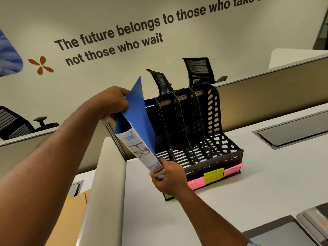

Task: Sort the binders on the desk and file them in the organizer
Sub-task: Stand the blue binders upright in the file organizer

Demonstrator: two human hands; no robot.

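1. Brown cardboard folder (pixel 71 215) lies at the lower left, beyond a grey partition (pixel 106 174) that borders the white desk (pixel 266 183).
2. Left hand (pixel 113 102): raised, with the fingers curled round the upper rear edge of a blue binder (pixel 136 110).
3. Blue binder: held off the desk between both hands and tilted, top end leaning away to the left. Its white spine label (pixel 140 150) faces the onlooker and carries the handwritten letters "HR". The binder sits at the left end of the black organizer (pixel 198 135), and its cover hides the leftmost compartment. Whether the binder touches the organizer cannot be told.
4. Right hand (pixel 168 176): lower down, with the fingers and thumb clamped on the bottom end of the spine.
5. Black organizer: stands upright on the desk against the rear partition, with perforated dividers forming parallel compartments.
6. Sticky notes run along the organizer's front lip: a pink note (pixel 195 184), a yellow note (pixel 213 175) reading "FINANCE", then a second pink note (pixel 232 170).
7. Cable hatch (pixel 292 132): recessed in the desk to the right of the organizer, well apart from it.
8. Stacked binders (pixel 316 221) lie at the lower right edge.
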